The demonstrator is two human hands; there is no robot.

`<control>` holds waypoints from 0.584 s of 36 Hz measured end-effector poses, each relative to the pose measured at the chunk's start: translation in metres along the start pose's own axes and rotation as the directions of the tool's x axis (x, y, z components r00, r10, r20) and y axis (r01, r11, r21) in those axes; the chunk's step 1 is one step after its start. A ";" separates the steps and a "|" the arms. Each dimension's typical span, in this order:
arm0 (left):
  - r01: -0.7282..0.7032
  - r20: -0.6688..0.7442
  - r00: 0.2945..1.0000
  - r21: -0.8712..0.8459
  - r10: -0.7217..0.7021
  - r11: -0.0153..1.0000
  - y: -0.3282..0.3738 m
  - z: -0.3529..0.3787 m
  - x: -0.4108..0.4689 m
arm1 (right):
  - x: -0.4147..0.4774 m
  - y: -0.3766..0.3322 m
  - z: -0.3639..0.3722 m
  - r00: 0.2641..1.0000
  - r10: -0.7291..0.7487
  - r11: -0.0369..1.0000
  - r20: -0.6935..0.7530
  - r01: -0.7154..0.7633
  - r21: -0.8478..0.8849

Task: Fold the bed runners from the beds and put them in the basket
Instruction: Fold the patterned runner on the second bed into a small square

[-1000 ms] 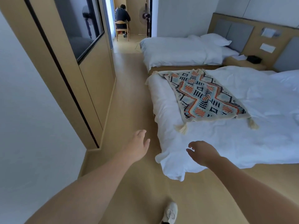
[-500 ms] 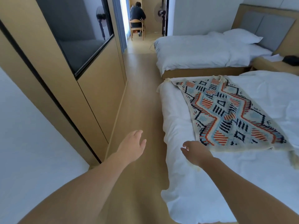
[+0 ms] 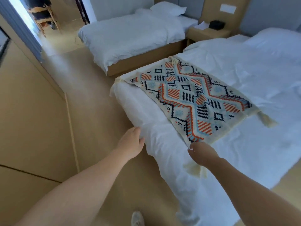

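A patterned bed runner [image 3: 190, 97], cream with orange, blue and black diamonds and tassels at its corners, lies spread flat across the foot of the near bed [image 3: 244, 144]. My right hand [image 3: 202, 154] sits on the runner's near corner with its fingers curled around the edge, and a tassel hangs just below the hand. My left hand [image 3: 132, 142] touches the side of the white duvet at the bed's left edge, fingers fairly straight. No basket is in view.
A second bed [image 3: 130, 35] with white bedding and a pillow stands beyond, with no runner on it. A wooden nightstand [image 3: 206, 32] sits between the beds. A wooden wall unit [image 3: 29, 111] lines the left side of the aisle. A chair [image 3: 44, 18] stands in the far doorway.
I have stepped closer to the near bed. My right hand reached the runner's near corner and closed on it. My left hand moved right, onto the duvet's edge.
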State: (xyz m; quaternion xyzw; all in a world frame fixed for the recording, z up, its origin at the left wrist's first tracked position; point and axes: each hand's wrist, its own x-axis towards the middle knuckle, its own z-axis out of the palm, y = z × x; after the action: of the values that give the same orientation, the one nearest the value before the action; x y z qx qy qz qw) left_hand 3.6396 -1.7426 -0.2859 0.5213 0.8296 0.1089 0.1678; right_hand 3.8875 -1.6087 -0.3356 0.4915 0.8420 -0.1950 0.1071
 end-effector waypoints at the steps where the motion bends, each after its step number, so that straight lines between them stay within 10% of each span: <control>1: -0.031 0.025 0.999 0.012 0.031 0.999 -0.003 -0.004 0.014 | 0.003 -0.003 0.001 0.999 0.047 0.999 0.002 -0.047 0.023; 21: -0.543 0.485 0.755 0.085 0.441 0.835 0.071 0.111 0.226 | 0.082 0.058 0.062 0.859 0.461 0.851 0.221 -0.499 0.166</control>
State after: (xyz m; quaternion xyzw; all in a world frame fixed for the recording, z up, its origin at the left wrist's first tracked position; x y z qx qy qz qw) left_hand 3.6513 -1.5072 -0.4005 0.7480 0.6073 -0.0660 0.2596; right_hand 3.8968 -1.5459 -0.4352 0.6766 0.6529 -0.2945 0.1709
